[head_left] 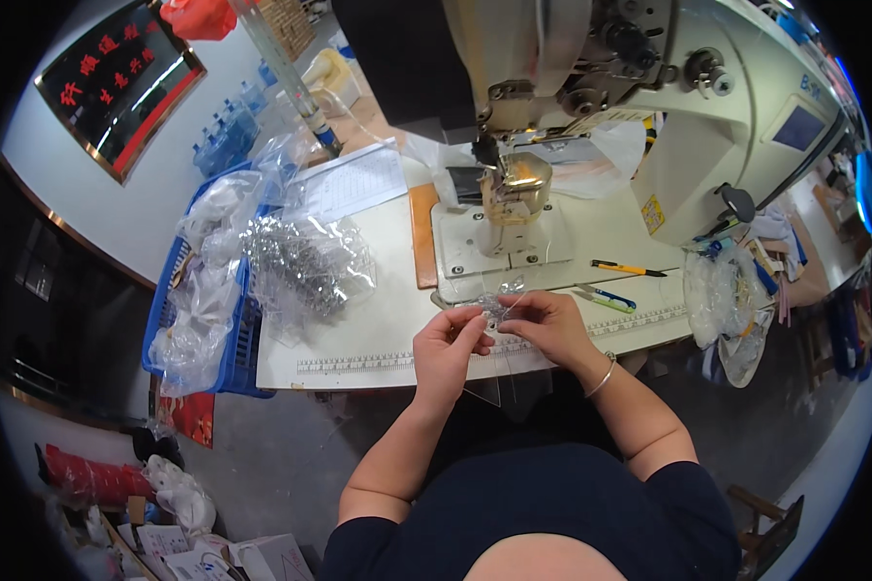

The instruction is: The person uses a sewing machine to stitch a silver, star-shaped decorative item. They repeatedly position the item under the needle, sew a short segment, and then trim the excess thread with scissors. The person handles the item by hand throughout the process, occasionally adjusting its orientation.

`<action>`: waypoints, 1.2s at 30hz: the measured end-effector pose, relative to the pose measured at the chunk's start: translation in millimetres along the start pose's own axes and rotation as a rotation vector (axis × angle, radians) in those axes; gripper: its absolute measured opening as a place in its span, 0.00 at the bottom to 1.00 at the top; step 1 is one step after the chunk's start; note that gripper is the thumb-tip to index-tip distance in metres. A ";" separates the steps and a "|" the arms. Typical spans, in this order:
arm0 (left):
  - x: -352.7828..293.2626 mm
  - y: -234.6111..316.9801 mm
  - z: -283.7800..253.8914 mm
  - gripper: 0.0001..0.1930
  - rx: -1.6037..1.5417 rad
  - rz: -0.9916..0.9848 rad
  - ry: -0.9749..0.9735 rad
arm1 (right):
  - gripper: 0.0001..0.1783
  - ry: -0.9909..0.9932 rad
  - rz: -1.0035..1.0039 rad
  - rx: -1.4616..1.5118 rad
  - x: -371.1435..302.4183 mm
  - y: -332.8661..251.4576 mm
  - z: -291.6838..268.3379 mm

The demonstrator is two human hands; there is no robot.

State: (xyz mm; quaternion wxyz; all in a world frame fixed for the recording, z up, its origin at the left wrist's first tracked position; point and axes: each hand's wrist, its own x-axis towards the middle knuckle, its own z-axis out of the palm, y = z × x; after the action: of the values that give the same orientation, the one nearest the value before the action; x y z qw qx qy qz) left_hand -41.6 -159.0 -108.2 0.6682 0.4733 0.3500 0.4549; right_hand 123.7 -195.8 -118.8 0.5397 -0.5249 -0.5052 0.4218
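Note:
My left hand (pixel 448 347) and my right hand (pixel 549 322) meet at the front edge of the white sewing table (pixel 378 329). Together they pinch a small clear plastic piece with silver trim (pixel 497 303), fingers closed on it from both sides. A clear plastic sheet hangs below the hands over the table edge. Just behind stands the white sewing machine (pixel 649 107), with its needle and presser foot (pixel 509 194) over the plate. A clear bag of silvery pieces (pixel 305 263) lies to the left of my hands.
A blue basket (pixel 231 358) with plastic bags stands at the table's left end. A pen (pixel 628 268), a blue-handled tool (pixel 603 297) and a ruler strip lie on the table at right. Plastic bags hang off the right edge. Boxes and clutter sit on the floor, lower left.

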 end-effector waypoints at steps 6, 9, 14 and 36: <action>-2.5 -6.5 -2.4 0.08 0.097 0.054 0.063 | 0.19 -0.022 0.063 -0.009 -3.9 0.1 2.2; -3.1 -8.2 -5.3 0.08 0.094 0.049 0.072 | 0.19 -0.038 0.090 0.005 -4.0 -3.5 4.7; -0.3 -6.4 -7.7 0.09 0.099 0.025 0.064 | 0.18 -0.050 0.068 -0.003 -0.5 -3.0 4.7; 1.0 -1.7 -6.9 0.08 0.146 0.061 0.051 | 0.20 -0.065 0.012 0.080 -1.1 -0.8 4.6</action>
State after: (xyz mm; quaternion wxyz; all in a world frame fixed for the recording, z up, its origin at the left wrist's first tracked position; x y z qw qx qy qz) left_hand -47.0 -156.1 -112.0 0.6086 0.5194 0.3848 0.4602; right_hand 119.0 -196.3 -118.4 0.5409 -0.4921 -0.5021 0.4617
